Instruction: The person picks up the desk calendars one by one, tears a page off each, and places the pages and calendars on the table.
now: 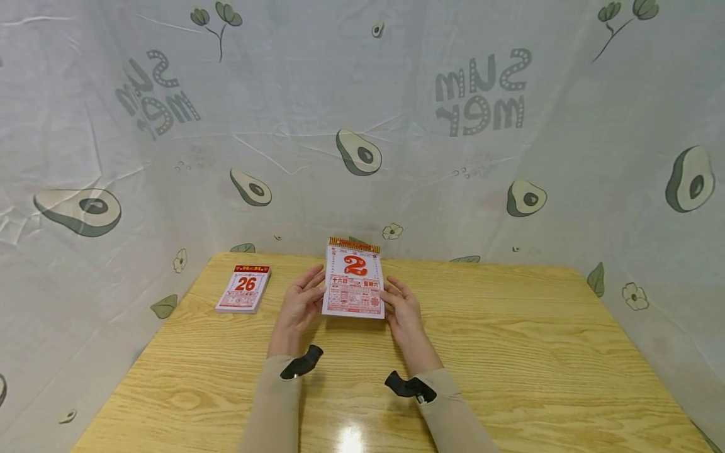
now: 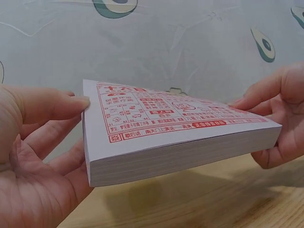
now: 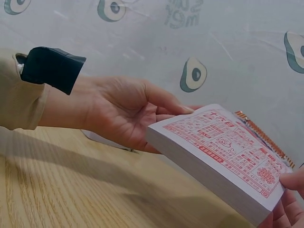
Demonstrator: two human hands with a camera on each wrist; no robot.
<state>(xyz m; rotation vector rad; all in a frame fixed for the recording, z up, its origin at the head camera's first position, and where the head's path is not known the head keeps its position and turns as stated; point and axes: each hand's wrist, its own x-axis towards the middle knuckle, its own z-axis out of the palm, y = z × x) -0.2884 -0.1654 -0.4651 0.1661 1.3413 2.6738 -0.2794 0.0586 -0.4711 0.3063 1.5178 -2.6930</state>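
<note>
A thick tear-off calendar (image 1: 355, 290) with a large red 2 and a red-and-gold top strip is held above the table, tilted up at its far end. My left hand (image 1: 299, 302) grips its left edge, the thumb (image 2: 71, 105) at the upper corner of that side and the other fingers beneath. On the opposite edge, my right hand (image 1: 404, 309) grips it with the thumb (image 3: 292, 180) on the printed face and fingers underneath. The white page block (image 2: 180, 159) faces the wrist cameras. The calendar's underside is hidden.
A smaller tear-off calendar (image 1: 245, 289) showing a red 26 lies on the wooden table (image 1: 510, 352), left of my left hand. Behind the table hangs a pale curtain (image 1: 408, 163) printed with avocados. Black wrist mounts (image 1: 302, 363) sit on both sleeves.
</note>
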